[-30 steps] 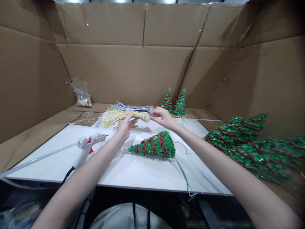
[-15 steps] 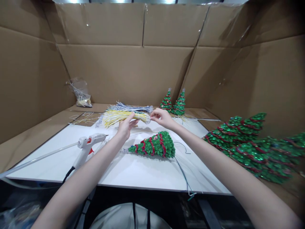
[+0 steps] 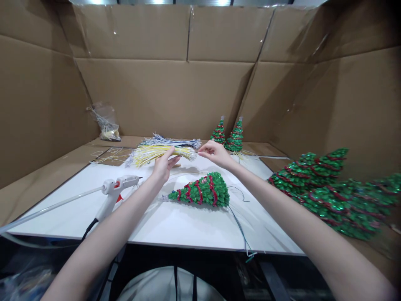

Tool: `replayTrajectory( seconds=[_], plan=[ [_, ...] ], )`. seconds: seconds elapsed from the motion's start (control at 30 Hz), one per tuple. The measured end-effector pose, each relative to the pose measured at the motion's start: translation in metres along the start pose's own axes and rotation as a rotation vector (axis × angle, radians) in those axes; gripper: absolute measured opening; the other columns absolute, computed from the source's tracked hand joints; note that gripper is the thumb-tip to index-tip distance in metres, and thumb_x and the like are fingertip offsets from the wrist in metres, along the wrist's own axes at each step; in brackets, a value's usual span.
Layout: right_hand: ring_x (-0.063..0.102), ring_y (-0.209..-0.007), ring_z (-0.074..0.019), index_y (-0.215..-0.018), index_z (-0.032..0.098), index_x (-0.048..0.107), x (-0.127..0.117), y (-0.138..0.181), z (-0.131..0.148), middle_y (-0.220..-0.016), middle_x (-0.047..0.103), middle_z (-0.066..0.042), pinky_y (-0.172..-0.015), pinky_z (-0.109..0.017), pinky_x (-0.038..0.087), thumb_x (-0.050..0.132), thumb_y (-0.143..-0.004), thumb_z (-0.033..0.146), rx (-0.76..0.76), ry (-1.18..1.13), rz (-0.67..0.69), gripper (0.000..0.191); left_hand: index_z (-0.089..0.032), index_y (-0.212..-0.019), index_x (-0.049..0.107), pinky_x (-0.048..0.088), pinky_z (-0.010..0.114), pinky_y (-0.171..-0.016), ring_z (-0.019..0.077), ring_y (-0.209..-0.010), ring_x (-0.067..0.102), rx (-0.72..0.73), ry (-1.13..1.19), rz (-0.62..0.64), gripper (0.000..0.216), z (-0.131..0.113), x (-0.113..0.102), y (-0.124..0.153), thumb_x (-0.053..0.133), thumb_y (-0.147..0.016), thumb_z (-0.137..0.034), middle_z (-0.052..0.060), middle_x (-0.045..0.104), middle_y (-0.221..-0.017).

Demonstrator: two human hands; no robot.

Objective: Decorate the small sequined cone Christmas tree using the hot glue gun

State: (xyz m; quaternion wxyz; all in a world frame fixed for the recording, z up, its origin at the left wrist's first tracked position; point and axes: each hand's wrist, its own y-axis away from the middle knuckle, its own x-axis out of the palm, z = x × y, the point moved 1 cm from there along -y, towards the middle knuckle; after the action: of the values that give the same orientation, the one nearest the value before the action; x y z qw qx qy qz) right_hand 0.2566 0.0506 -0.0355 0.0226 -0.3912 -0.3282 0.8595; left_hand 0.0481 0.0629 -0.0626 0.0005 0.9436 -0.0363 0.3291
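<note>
My left hand [image 3: 163, 166] is wrapped round a bundle of thin yellow and white wires [image 3: 146, 155], thumb on top, and holds it above the table. At the bundle's right end, my right hand [image 3: 217, 154] is closed in a pinch beside the clear tips. Anything between its fingertips is too small to make out. Behind lies a second bundle of blue and white wires [image 3: 169, 141]. Nearer me, a small green Christmas tree [image 3: 202, 192] with red garland rests on its side, dark green wires [image 3: 238, 223] trailing from its base.
A white glue gun [image 3: 110, 196] with a long glue stick stands at the left of the white table [image 3: 175, 228]. Two trees [image 3: 234, 136] stand at the back; several more [image 3: 326, 188] lie at right. A plastic bag [image 3: 108, 123] sits far left. Cardboard walls [image 3: 134, 92] enclose the table.
Almost nothing differs. Both hands hold nearly the same pose at the wire bundle, and the view has shifted very slightly.
</note>
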Motion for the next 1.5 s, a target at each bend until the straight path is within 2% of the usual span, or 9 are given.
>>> replayTrajectory(
  seconds=[0.17, 0.33, 0.53, 0.67, 0.73, 0.93, 1.13, 1.27, 1.5],
  plan=[
    [0.049, -0.063, -0.0144, -0.071, 0.018, 0.066, 0.007, -0.004, 0.003, -0.067, 0.050, -0.001, -0.059, -0.028, 0.039, 0.064, -0.075, 0.025, -0.021, -0.017, 0.009, 0.008, -0.015, -0.080, 0.066, 0.052, 0.029, -0.071, 0.0178, -0.069, 0.068, -0.024, -0.034, 0.010, 0.025, 0.004, 0.000, 0.001, 0.079, -0.061, -0.026, 0.003, 0.070, -0.075],
    [0.048, -0.062, -0.0146, -0.068, 0.018, 0.061, 0.009, -0.004, 0.006, -0.069, 0.051, -0.002, -0.060, -0.028, 0.039, 0.061, -0.076, 0.019, -0.039, 0.084, -0.040, 0.008, -0.015, -0.080, 0.066, 0.051, 0.028, -0.071, 0.0178, -0.069, 0.069, -0.022, -0.040, 0.017, 0.026, 0.004, 0.001, 0.002, 0.080, -0.061, -0.026, 0.003, 0.070, -0.075],
    [0.049, -0.072, -0.0183, -0.071, 0.019, 0.057, 0.012, -0.003, 0.008, -0.075, 0.050, -0.004, -0.064, -0.030, 0.039, 0.055, -0.077, 0.015, -0.059, 0.218, -0.089, 0.008, -0.015, -0.085, 0.067, 0.051, 0.028, -0.074, 0.0164, -0.068, 0.068, 0.002, -0.018, 0.028, 0.031, 0.001, 0.004, 0.005, 0.081, -0.059, -0.026, 0.003, 0.071, -0.082],
    [0.049, -0.075, -0.0190, -0.070, 0.019, 0.056, 0.006, 0.001, 0.002, -0.077, 0.049, -0.005, -0.065, -0.029, 0.039, 0.052, -0.077, 0.013, -0.058, 0.260, -0.101, 0.010, -0.014, -0.082, 0.066, 0.052, 0.027, -0.074, 0.0151, -0.068, 0.068, 0.026, 0.007, 0.006, 0.030, -0.003, 0.004, 0.004, 0.082, -0.058, -0.025, 0.002, 0.070, -0.081],
    [0.049, -0.074, -0.0182, -0.071, 0.019, 0.056, -0.001, 0.005, -0.006, -0.077, 0.048, -0.004, -0.066, -0.028, 0.039, 0.051, -0.077, 0.012, -0.027, 0.309, -0.084, 0.010, -0.014, -0.079, 0.065, 0.053, 0.026, -0.074, 0.0145, -0.069, 0.067, 0.040, 0.022, -0.012, 0.029, -0.006, 0.003, 0.003, 0.082, -0.057, -0.025, 0.001, 0.070, -0.080],
    [0.048, -0.066, -0.0154, -0.070, 0.017, 0.060, -0.030, 0.024, -0.050, -0.077, 0.046, -0.004, -0.060, -0.026, 0.036, 0.053, -0.076, 0.012, 0.195, 0.458, -0.010, 0.010, -0.014, -0.075, 0.064, 0.055, 0.025, -0.070, 0.0139, -0.068, 0.067, 0.070, 0.058, -0.065, 0.024, -0.011, 0.002, 0.000, 0.080, -0.060, -0.022, 0.001, 0.069, -0.078],
    [0.050, -0.070, -0.0175, -0.073, 0.017, 0.063, -0.053, 0.043, -0.079, -0.078, 0.049, -0.005, -0.058, -0.026, 0.033, 0.053, -0.076, 0.010, 0.370, 0.580, 0.050, 0.012, -0.014, -0.078, 0.064, 0.056, 0.023, -0.068, 0.0118, -0.065, 0.066, 0.116, 0.091, -0.125, 0.019, -0.018, -0.001, -0.005, 0.077, -0.067, -0.022, 0.001, 0.068, -0.076],
    [0.053, -0.073, -0.0170, -0.075, 0.018, 0.064, -0.053, 0.048, -0.082, -0.079, 0.052, -0.006, -0.062, -0.025, 0.035, 0.054, -0.076, 0.009, 0.408, 0.622, 0.117, 0.014, -0.014, -0.080, 0.064, 0.056, 0.022, -0.067, 0.0102, -0.061, 0.065, 0.138, 0.114, -0.155, 0.019, -0.021, -0.002, -0.008, 0.076, -0.069, -0.023, 0.001, 0.068, -0.074],
    [0.055, -0.077, -0.0173, -0.072, 0.019, 0.065, -0.041, 0.049, -0.079, -0.084, 0.057, -0.006, -0.062, -0.024, 0.034, 0.057, -0.076, 0.012, 0.417, 0.677, 0.221, 0.012, -0.013, -0.079, 0.064, 0.056, 0.023, -0.065, 0.0118, -0.062, 0.066, 0.125, 0.124, -0.152, 0.018, -0.021, 0.002, -0.004, 0.075, -0.069, -0.021, 0.002, 0.068, -0.074]
  ],
)
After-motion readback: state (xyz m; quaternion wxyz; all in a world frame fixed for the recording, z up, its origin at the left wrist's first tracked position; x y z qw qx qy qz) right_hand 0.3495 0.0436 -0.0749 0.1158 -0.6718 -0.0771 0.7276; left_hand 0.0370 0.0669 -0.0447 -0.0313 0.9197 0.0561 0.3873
